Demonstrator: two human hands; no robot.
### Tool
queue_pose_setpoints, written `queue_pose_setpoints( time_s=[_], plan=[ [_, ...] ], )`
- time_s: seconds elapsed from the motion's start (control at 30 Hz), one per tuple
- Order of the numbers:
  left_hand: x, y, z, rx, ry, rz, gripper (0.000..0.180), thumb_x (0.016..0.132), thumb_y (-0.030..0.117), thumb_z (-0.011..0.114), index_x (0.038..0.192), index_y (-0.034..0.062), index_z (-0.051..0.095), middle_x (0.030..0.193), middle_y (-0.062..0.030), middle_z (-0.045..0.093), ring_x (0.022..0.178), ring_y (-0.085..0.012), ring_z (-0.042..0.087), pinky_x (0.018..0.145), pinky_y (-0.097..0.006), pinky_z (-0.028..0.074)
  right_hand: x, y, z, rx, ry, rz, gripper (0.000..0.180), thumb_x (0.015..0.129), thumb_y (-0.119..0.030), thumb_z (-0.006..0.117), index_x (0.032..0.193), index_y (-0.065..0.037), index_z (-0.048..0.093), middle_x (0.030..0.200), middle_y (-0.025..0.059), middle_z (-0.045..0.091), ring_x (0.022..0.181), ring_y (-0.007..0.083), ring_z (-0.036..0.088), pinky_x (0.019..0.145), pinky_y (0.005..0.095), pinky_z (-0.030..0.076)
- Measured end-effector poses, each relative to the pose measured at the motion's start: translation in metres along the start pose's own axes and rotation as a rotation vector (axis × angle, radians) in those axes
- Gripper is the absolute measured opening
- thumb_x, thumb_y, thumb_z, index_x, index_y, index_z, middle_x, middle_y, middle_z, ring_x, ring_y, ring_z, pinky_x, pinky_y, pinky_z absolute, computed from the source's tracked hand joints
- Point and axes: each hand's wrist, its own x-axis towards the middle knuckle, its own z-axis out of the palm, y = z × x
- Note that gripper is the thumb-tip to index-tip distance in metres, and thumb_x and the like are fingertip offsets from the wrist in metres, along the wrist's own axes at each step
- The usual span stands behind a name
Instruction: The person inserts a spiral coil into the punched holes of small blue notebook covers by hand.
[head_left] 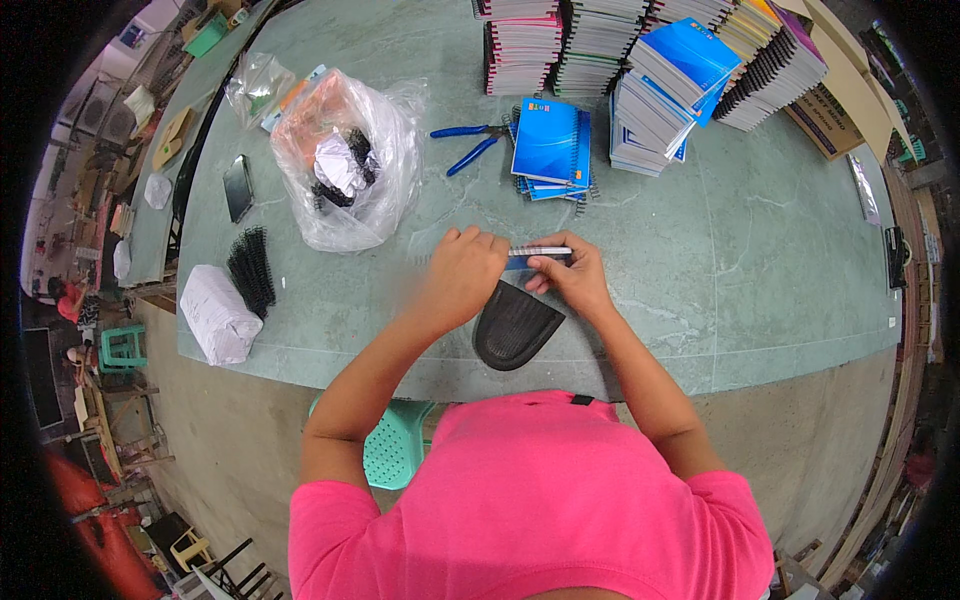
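Note:
A small notebook (545, 251) with white page edges and a bit of blue cover is held edge-on between my two hands, above the table. My left hand (468, 265) is closed over its left end. A faint, blurred strip that looks like binding coil sticks out left of that hand. My right hand (572, 275) pinches the other end between thumb and fingers. Just below the hands lies a black ribbed pad (517, 330), rounded at its near end. Blue-handled pliers (470, 145) rest farther off, next to a short pile of blue spiral notebooks (550, 140).
Tall stacks of notebooks (600, 50) and a cardboard box (830, 110) stand at the back right. On the left are a clear plastic bag (345, 180) with black coils, a phone (238, 188), loose black coils (252, 272) and a white wrapped bundle (220, 315).

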Motion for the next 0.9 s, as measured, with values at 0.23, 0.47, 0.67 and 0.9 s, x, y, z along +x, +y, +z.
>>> queue_pose_setpoints(
  time_s=[0.23,0.47,0.67,0.9],
  plan=[
    [0.003,0.007,-0.011,-0.102,0.250,0.009,0.035,0.073,0.024,0.066,0.101,0.0052,0.056,0.091,-0.0114,0.055,0.093,-0.0292,0.050,0.076,-0.038,0.038,0.009,0.011,-0.008,0.005,-0.039,0.029,0.017,0.081,-0.004,0.065,0.096,0.002,0.058,0.078,0.0117,0.065,0.057,0.0163,0.064,0.046,0.0243,0.050],
    [-0.024,-0.045,-0.023,-0.442,0.020,-0.273,0.031,0.081,0.028,0.062,0.100,0.0032,0.059,0.076,-0.0108,0.059,0.072,-0.0276,0.057,0.068,-0.038,0.045,0.005,-0.010,-0.010,0.085,0.070,-0.141,0.022,0.079,-0.001,0.065,0.101,0.002,0.060,0.081,0.0112,0.065,0.057,0.0152,0.063,0.047,0.0237,0.051],
    [-0.035,-0.051,-0.009,-1.301,-0.119,-0.614,0.020,0.087,0.017,0.057,0.096,0.0007,0.060,0.067,-0.0045,0.056,0.061,-0.0128,0.056,0.052,-0.025,0.045,0.009,-0.004,-0.014,-0.036,-0.032,-0.035,0.025,0.079,-0.002,0.066,0.103,0.001,0.060,0.085,0.0105,0.065,0.058,0.0149,0.063,0.048,0.0229,0.051],
    [-0.032,-0.028,-0.013,-1.172,0.211,-0.599,0.020,0.078,0.001,0.062,0.097,0.0018,0.059,0.082,-0.0048,0.058,0.069,-0.0122,0.055,0.061,-0.026,0.046,0.015,-0.005,-0.016,-0.018,-0.042,-0.031,0.023,0.080,-0.002,0.065,0.102,0.002,0.060,0.085,0.0107,0.065,0.060,0.0151,0.064,0.049,0.0235,0.052]
  ],
)
